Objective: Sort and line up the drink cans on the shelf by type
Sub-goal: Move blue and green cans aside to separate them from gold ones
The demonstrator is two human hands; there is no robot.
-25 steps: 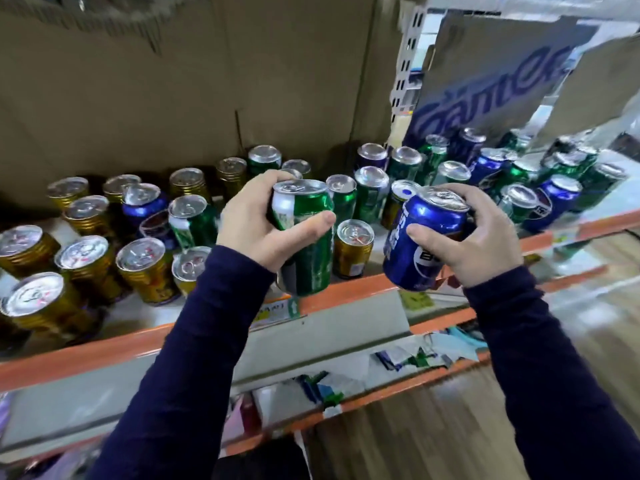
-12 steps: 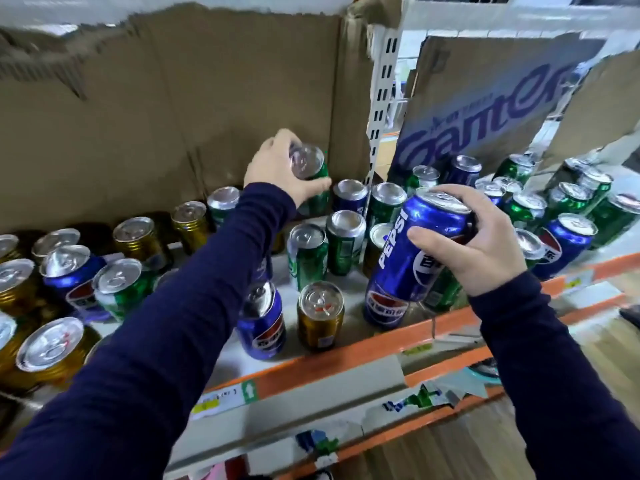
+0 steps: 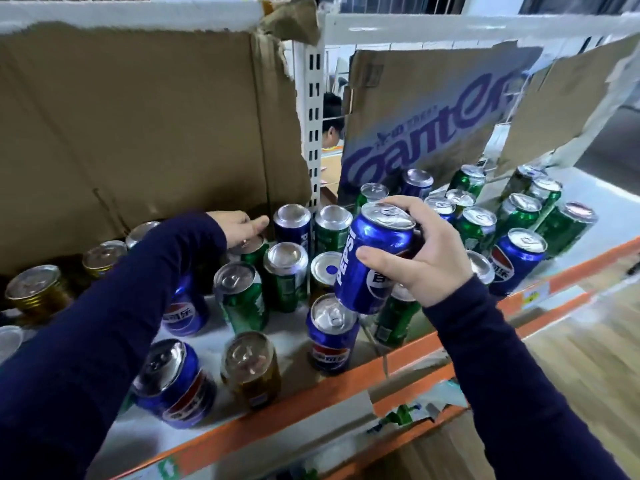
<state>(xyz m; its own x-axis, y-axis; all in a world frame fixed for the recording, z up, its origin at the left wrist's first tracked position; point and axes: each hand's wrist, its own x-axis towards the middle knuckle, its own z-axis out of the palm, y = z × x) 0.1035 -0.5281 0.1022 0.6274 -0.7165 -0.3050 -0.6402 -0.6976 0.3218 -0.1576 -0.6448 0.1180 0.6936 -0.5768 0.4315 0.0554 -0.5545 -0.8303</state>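
Our right hand held a blue Pepsi can in the air, slightly tilted. The thumb lay across the printed side and the fingers wrapped round the far side up near the rim. The can hung in front of the white slotted upright and a little to its right, above the cans at the shelf's front.

Our left arm, in a dark blue sleeve, reached to the back of the shelf. Our left hand lay palm down just left of the upright's foot, with the thumb stretched toward it. Its fingers were on the top of a green can standing there. We could not tell whether they gripped that can or only rested on it. The held can was well apart from this hand, on the other side of the upright and nearer to us.

At the upright's foot stood a dark blue can and a green one, side by side. In front of the upright, by the orange front rail, a second Pepsi can stood directly under the held one, with a gold can to its left. Far left of the upright sat a group of gold cans. Right of it, green cans and blue ones stood mixed. Behind them all, a plain cardboard sheet rose left of the upright and a lettered cardboard sheet right of it.
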